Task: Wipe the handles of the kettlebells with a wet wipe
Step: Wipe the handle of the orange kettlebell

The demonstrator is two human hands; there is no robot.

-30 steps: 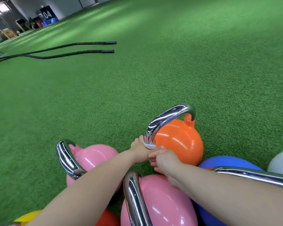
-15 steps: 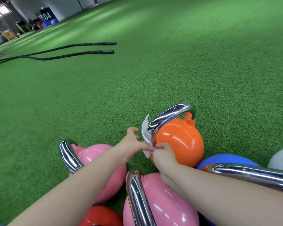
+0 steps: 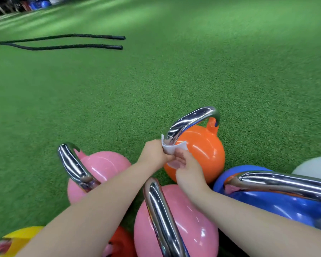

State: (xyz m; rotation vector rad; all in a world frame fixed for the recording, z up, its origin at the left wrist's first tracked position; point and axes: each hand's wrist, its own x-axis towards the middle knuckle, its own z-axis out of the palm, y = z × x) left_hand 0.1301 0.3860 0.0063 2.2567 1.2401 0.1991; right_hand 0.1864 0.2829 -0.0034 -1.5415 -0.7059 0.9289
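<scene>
Wet wipe (image 3: 171,148) now wrapped lower around the chrome handle (image 3: 188,120) base, left hand (image 3: 154,152) and right hand (image 3: 188,166) both pinching it, orange kettlebell (image 3: 202,151) just beyond the hands.

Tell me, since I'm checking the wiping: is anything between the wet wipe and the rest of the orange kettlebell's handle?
Nothing visible. Both the left hand and right hand hold the wet wipe at the handle's near end; the chrome above is bare.

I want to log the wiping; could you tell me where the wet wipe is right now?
In the head view, the wet wipe wraps the near end of the orange kettlebell's handle, pinched by both hands.
</scene>
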